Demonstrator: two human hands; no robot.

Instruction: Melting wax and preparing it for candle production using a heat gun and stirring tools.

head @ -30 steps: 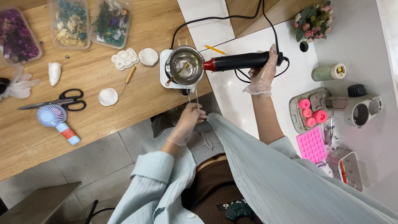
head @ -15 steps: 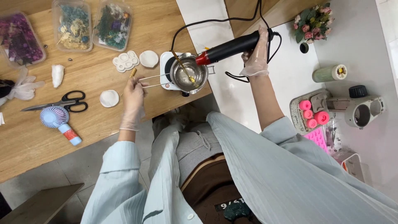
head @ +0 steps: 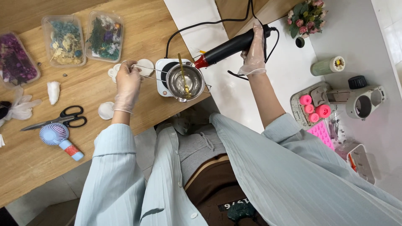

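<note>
Having slid left, the left hand [head: 127, 83] seemingly grips the pot handle [head: 147, 71]; right hand [head: 253, 49] grips heat gun [head: 228, 47].

Small steel melting pot [head: 185, 80] (wire handle leftward) sits on the white hotplate [head: 161, 75]; black heat gun [head: 228, 46] angles into it.

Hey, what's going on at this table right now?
A person in thin gloves works at a wooden table. The left hand grips the wire handle of a small metal pot sitting on a white hot plate. The right hand holds a black heat gun, its red tip at the pot's rim. A gold stick stands in the pot.
</note>
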